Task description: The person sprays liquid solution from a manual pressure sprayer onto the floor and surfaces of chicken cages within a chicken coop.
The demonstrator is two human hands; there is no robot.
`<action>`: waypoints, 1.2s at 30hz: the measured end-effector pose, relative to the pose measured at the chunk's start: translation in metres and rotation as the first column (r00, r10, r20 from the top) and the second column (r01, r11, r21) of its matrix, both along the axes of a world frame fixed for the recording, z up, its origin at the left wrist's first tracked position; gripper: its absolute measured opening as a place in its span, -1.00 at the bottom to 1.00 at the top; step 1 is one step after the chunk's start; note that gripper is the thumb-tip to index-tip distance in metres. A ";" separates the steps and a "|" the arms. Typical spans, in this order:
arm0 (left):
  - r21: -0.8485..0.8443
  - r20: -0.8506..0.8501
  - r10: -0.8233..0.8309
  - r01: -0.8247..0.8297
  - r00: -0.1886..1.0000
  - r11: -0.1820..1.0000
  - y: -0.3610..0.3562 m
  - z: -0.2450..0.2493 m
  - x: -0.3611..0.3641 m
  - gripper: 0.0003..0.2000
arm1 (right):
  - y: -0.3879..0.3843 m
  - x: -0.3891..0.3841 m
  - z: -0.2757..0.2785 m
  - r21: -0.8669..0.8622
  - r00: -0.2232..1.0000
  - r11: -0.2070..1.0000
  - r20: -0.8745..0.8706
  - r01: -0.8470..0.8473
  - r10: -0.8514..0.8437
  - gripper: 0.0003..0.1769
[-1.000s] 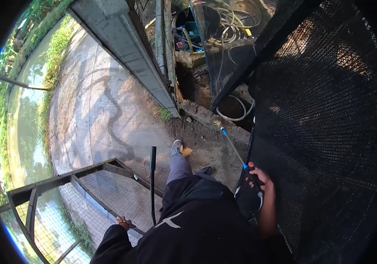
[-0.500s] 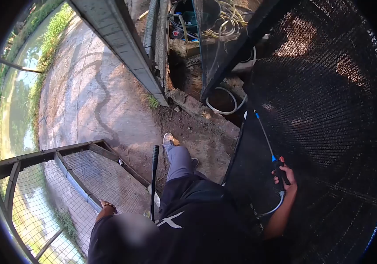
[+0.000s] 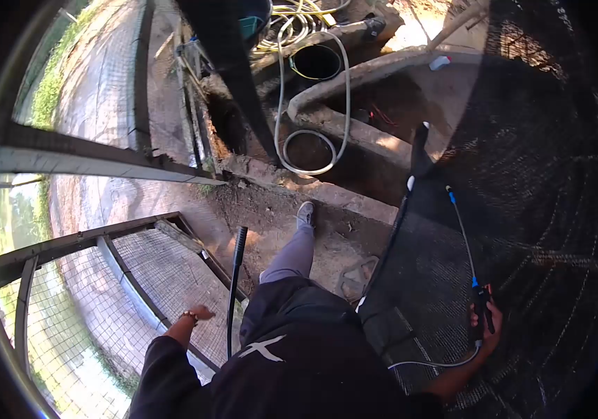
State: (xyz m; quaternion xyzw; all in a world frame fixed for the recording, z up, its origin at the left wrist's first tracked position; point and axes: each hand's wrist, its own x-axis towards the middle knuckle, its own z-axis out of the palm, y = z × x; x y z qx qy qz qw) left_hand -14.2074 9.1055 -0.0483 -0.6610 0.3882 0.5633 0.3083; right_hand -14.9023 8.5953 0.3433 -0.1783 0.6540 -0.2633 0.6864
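My right hand (image 3: 492,328) is wrapped round the black grip of a spray wand (image 3: 464,237). Its thin metal lance has blue fittings and points up and forward, in front of black shade netting (image 3: 543,202). A pale hose (image 3: 428,364) runs from the grip's base back toward my body. On the other side, my left hand (image 3: 203,312) is held in the air with its fingers stretched out, apart from anything. Close to its right rises a black lever (image 3: 235,279) with a ribbed handle. Behind that hand stands a wire-mesh gate panel (image 3: 152,262).
A low concrete kerb (image 3: 320,192) crosses ahead of my shoe (image 3: 305,213). Beyond it lie a looped pale hose (image 3: 348,91), a dark round bucket (image 3: 315,63) and low concrete walls (image 3: 365,136). A wooden-looking beam (image 3: 96,162) juts in from the left.
My left hand has come off the mesh gate and moved right, toward the lever. I have stepped forward and the view has turned right. The spray wand stays in my right hand.
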 end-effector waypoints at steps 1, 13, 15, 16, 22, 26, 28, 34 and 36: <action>-0.063 -0.149 0.268 -0.279 0.952 0.958 -0.036 -0.019 0.000 -0.45 | -0.017 0.000 0.001 0.002 1.000 1.000 -0.022 0.018 -0.018 -0.42; 0.475 -0.568 0.810 -0.861 -0.142 0.182 -0.582 0.154 -0.097 -0.21 | -0.030 -0.139 0.082 -0.199 0.879 0.868 0.257 0.454 -0.401 -0.40; 0.584 -0.578 0.781 -0.788 -0.236 0.194 -0.628 0.162 -0.111 -0.11 | -0.023 -0.154 0.081 -0.122 0.749 0.782 0.405 0.612 -0.523 -0.39; 0.596 -0.596 0.765 -0.773 -0.244 0.218 -0.644 0.163 -0.118 -0.10 | -0.025 -0.161 0.084 -0.110 0.698 0.746 0.463 0.656 -0.546 -0.38; 0.592 -0.596 0.777 -0.764 -0.200 0.258 -0.748 0.170 -0.153 -0.11 | -0.070 -0.140 0.093 -0.107 0.652 0.723 0.534 0.683 -0.537 -0.36; 0.542 -0.667 0.740 -0.737 -0.086 0.403 -0.843 0.181 -0.210 -0.18 | -0.048 -0.158 0.106 0.068 0.448 0.556 0.515 0.828 -0.731 -0.37; 0.518 -0.711 0.703 -0.688 -0.015 0.509 -0.886 0.191 -0.244 -0.31 | -0.048 -0.153 0.120 0.048 0.445 0.522 0.462 0.851 -0.767 -0.37; 0.376 -0.710 0.691 -0.755 0.138 0.537 -0.975 0.231 -0.276 -0.52 | -0.067 -0.123 0.137 0.037 0.340 0.377 0.357 0.926 -0.870 -0.38; 0.365 -0.701 0.690 -0.739 0.182 0.566 -1.008 0.239 -0.273 -0.52 | -0.077 -0.113 0.134 0.046 0.302 0.335 0.333 0.941 -0.893 -0.39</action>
